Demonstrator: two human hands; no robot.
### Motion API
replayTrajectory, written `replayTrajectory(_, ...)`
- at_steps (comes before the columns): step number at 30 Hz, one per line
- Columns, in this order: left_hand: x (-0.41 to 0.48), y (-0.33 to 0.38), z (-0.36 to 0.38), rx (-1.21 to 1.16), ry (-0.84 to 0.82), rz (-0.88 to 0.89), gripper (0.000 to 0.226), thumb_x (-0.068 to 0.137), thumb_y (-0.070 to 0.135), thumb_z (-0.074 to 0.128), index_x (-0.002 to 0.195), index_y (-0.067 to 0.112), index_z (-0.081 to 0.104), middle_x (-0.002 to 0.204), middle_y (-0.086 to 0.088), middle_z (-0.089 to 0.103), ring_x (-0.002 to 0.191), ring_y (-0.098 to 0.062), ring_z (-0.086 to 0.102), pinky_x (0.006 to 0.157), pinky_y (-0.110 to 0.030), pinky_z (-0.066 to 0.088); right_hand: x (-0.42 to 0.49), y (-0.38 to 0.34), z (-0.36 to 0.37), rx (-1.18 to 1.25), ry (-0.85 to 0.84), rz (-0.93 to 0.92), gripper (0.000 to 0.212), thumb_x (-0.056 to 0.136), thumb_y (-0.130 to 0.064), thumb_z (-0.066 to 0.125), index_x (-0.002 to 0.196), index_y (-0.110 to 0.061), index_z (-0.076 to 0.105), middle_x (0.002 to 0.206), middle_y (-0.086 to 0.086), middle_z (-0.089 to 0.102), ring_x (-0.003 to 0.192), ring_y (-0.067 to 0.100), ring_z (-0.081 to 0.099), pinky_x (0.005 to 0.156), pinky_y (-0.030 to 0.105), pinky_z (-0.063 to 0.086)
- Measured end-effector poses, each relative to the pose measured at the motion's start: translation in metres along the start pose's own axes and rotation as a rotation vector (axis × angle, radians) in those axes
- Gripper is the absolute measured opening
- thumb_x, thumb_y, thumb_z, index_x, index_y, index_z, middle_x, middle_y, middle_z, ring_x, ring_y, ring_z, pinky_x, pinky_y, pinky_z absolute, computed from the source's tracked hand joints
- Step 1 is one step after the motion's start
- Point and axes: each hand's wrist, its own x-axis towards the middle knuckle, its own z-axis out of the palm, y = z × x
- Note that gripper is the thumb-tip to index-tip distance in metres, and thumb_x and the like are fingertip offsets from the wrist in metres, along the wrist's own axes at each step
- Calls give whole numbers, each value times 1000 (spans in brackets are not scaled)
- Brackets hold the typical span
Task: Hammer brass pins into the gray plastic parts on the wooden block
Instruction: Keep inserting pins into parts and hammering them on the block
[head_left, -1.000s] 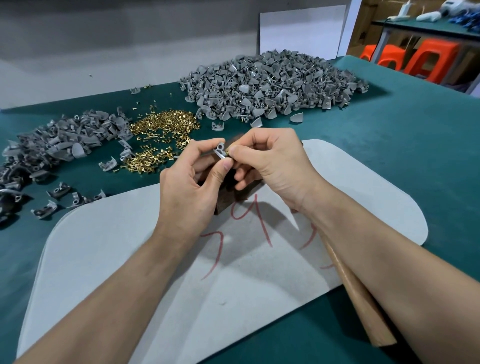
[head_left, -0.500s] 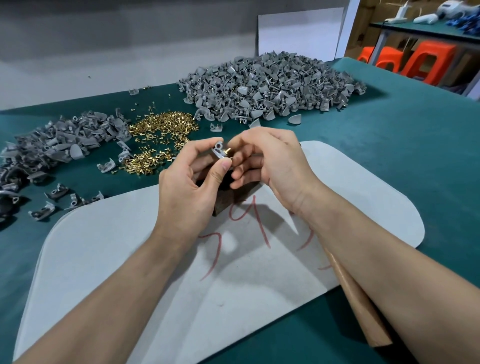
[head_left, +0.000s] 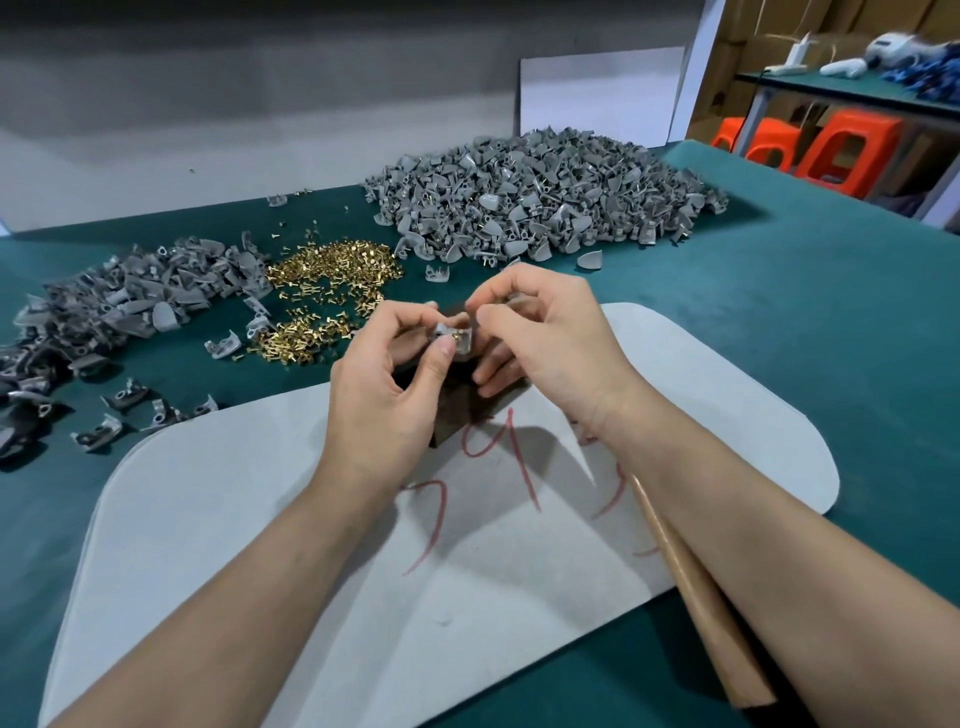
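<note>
My left hand (head_left: 387, 387) pinches a small gray plastic part (head_left: 451, 335) between thumb and fingers, just above the dark wooden block (head_left: 457, 410). Brass pins show in the part. My right hand (head_left: 540, 338) is close beside it, fingers curled, fingertips at the part's right side; whether they hold a pin is hidden. Loose brass pins (head_left: 332, 280) lie in a heap to the left. The hammer's wooden handle (head_left: 701, 608) lies under my right forearm; its head is hidden.
A pale gray mat (head_left: 260, 545) with red marks lies on the green table (head_left: 831, 312). A large heap of gray parts (head_left: 535, 202) sits at the back, a smaller heap (head_left: 119, 301) at the left. Orange stools (head_left: 841, 150) stand beyond the table's right edge.
Both hands have stayed together over the block. The right fingers have shifted slightly at the part, and a brass pin now shows seated in it.
</note>
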Motion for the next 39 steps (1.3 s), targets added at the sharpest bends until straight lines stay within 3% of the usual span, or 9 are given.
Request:
replayTrajectory(4, 4, -6, -2, 106, 26, -154, 18, 89, 12, 66, 81, 27, 60, 115, 11, 67, 134, -2, 39, 107, -18, 27, 8, -5, -30, -804, 345, -113, 9, 85, -28, 59, 78, -22, 59, 68, -3, 58, 61, 13, 56, 55, 21, 39)
replayTrajectory(8, 8, -7, -5, 202, 47, -200, 18, 85, 20, 70, 77, 35, 64, 129, 14, 57, 138, -7, 27, 107, -22, 16, 6, -2, -60, -1116, 159, 394, 46, 77, -59, 62, 80, -13, 58, 79, 10, 63, 79, 31, 64, 70, 32, 50)
replayTrajectory(12, 8, -8, -6, 174, 41, -212, 21, 84, 16, 70, 76, 34, 64, 126, 16, 56, 137, -10, 30, 105, -22, 17, 2, 5, -54, -840, 41, 382, 35, 73, -36, 76, 72, -6, 58, 63, 12, 64, 58, 28, 64, 54, 33, 54)
replayTrajectory(16, 8, -7, -7, 155, 32, -218, 21, 84, 13, 70, 76, 31, 64, 124, 15, 56, 135, -12, 33, 109, -29, 22, -8, -8, -58, -20, -10, 517, 16, 89, -6, 58, 78, -7, 46, 58, 5, 48, 31, 8, 40, 31, 16, 32)
replayTrajectory(21, 10, -10, -6, 156, 22, -213, 17, 85, 10, 68, 77, 25, 64, 122, 13, 57, 134, -16, 37, 114, -37, 25, -22, -52, -47, -210, 16, 274, 27, 93, -35, 57, 86, -10, 56, 56, 8, 52, 33, 14, 39, 35, 16, 31)
replayTrajectory(24, 12, -12, -6, 127, 15, -206, 18, 85, 8, 68, 78, 24, 65, 122, 8, 58, 132, -20, 42, 112, -43, 29, -29, -72, -35, -290, -80, 218, 18, 95, -21, 54, 86, -5, 56, 53, 9, 53, 32, 14, 43, 35, 16, 33)
replayTrajectory(30, 10, -14, -5, 87, 20, -193, 18, 85, 8, 68, 79, 25, 65, 117, 9, 60, 124, -20, 48, 107, -45, 36, -37, -83, -27, 249, -128, 303, 30, 98, -28, 43, 94, -2, 56, 59, 7, 54, 33, 8, 37, 35, 15, 31)
replayTrajectory(33, 9, -14, -5, 57, 27, -205, 20, 85, 8, 68, 78, 27, 65, 117, 10, 61, 123, -20, 50, 107, -45, 38, -33, -87, -32, 279, -157, 342, 42, 101, -33, 33, 94, 0, 59, 54, 2, 51, 33, 7, 36, 34, 15, 32)
replayTrajectory(39, 11, -18, -5, 49, 33, -207, 26, 85, 9, 69, 73, 31, 64, 115, 10, 61, 119, -20, 53, 105, -47, 40, -33, -87, -29, 278, -157, 315, 14, 91, -18, 55, 82, -8, 50, 58, 1, 52, 34, 3, 42, 33, 14, 35)
